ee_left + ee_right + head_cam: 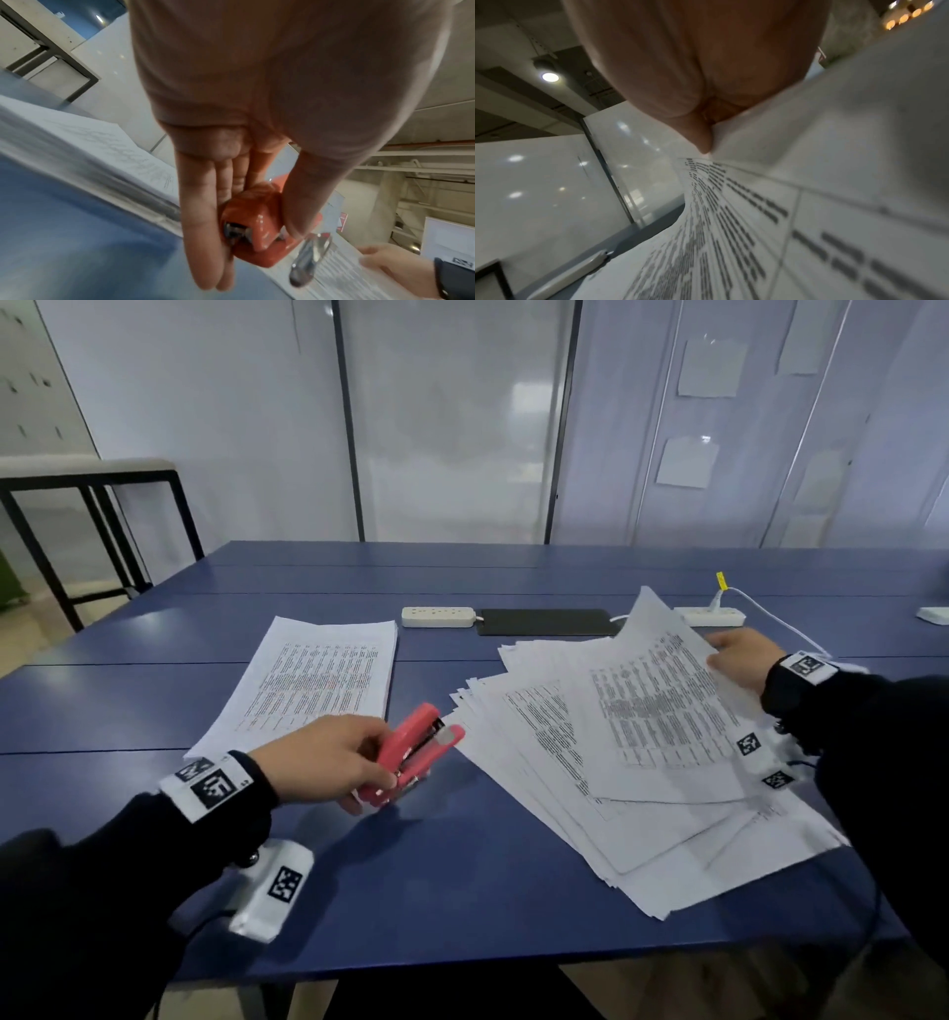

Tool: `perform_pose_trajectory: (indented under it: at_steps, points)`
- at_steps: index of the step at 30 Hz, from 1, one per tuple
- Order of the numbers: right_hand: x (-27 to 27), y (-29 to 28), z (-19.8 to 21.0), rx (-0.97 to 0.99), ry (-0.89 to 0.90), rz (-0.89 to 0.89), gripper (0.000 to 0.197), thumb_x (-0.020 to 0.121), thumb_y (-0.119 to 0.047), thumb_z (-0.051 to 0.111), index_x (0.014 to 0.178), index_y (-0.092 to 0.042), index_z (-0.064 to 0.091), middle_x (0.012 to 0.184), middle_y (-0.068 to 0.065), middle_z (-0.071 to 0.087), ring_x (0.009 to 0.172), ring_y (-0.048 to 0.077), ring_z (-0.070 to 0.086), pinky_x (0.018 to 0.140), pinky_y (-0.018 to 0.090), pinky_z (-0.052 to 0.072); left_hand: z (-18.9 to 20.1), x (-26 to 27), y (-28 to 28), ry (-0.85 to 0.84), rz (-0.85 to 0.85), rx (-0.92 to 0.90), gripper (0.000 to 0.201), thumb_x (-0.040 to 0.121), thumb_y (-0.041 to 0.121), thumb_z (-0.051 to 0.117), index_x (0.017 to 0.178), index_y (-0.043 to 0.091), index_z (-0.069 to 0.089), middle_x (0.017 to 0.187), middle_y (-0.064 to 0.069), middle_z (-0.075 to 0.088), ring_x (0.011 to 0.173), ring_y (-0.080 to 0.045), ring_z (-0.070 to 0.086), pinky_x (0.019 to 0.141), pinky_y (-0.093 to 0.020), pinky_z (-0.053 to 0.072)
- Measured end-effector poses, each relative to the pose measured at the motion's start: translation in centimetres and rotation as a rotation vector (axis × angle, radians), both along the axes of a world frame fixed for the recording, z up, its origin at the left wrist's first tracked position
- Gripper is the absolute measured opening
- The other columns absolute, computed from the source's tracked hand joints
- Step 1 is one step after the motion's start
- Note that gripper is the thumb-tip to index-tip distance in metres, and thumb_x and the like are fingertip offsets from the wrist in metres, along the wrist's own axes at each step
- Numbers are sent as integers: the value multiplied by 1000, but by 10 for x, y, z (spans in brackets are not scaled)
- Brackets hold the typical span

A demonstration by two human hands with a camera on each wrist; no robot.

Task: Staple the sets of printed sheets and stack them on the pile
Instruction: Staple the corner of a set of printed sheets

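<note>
Two paper heaps [606, 762], tabletop [411, 891].

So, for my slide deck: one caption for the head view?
Left hand holds a pink stapler; right hand lifts printed sheets off a loose spread.

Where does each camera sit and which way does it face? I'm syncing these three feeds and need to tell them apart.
Head: worn high, looking forward and down over the blue table; shows both forearms, left hand gripping the stapler, right hand lifting a printed set.
Left wrist: looks along the palm at the stapler.
Right wrist: looks along the thumb pinching the printed set.
Shared: head and left wrist both show stapler and neat pile.
</note>
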State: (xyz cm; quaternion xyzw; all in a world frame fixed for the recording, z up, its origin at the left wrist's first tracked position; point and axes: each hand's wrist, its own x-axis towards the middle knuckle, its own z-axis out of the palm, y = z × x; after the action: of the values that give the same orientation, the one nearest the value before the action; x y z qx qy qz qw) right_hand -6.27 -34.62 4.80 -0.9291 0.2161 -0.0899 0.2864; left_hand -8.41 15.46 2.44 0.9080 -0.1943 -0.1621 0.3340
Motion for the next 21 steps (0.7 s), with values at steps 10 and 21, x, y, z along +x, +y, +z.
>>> perform_pose_trajectory:
  at_steps: [10,21]
  points:
    - [-7,3,52,263,15,237,26,99,3,59,121,-4,70,95,7,77,80,21,69,70,26,56,-1,8,-50,201,-47,-24,20,98,7,66,116,-1,59,95,-21,73,75,-28,74,72,-42,64]
    - [12,93,-12,-441,269,542,48,88,-22,79,130,-29,58,122,-4,64,106,18,59,90,29,44,24,-7,7,-22,-20,203,14,90,14,71,101,22,66,83,1,72,73,-22,75,66,-40,65]
